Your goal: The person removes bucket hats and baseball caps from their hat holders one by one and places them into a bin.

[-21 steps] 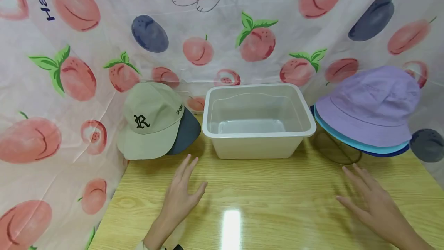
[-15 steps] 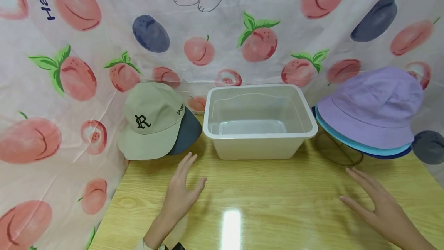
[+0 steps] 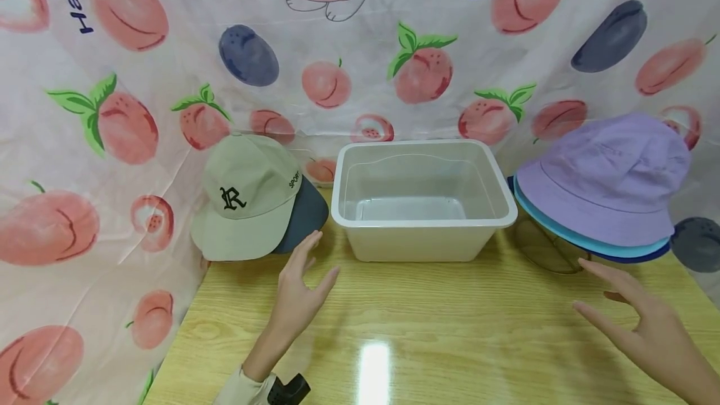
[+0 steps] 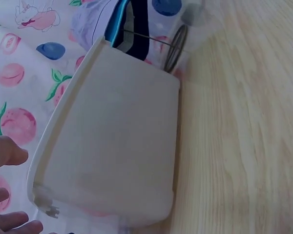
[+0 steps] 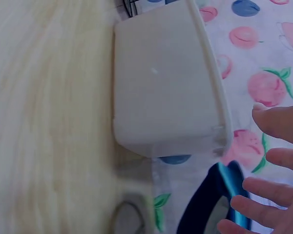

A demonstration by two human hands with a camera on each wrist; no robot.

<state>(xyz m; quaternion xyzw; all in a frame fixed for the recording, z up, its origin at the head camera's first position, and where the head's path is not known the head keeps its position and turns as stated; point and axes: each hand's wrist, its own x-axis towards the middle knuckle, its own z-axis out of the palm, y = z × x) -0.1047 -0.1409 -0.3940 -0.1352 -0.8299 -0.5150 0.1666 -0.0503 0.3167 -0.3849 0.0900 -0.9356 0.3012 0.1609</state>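
A white bin [image 3: 413, 244] stands between caps [image 3: 242, 236] and bucket hats [image 3: 602, 195].

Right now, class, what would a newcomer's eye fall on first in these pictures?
Probably the lilac bucket hat, topping a stack at the right of the table. Next comes the pale green cap at the left, with the white tub between them. In front, both hands, left and right, hover apart, holding nothing.
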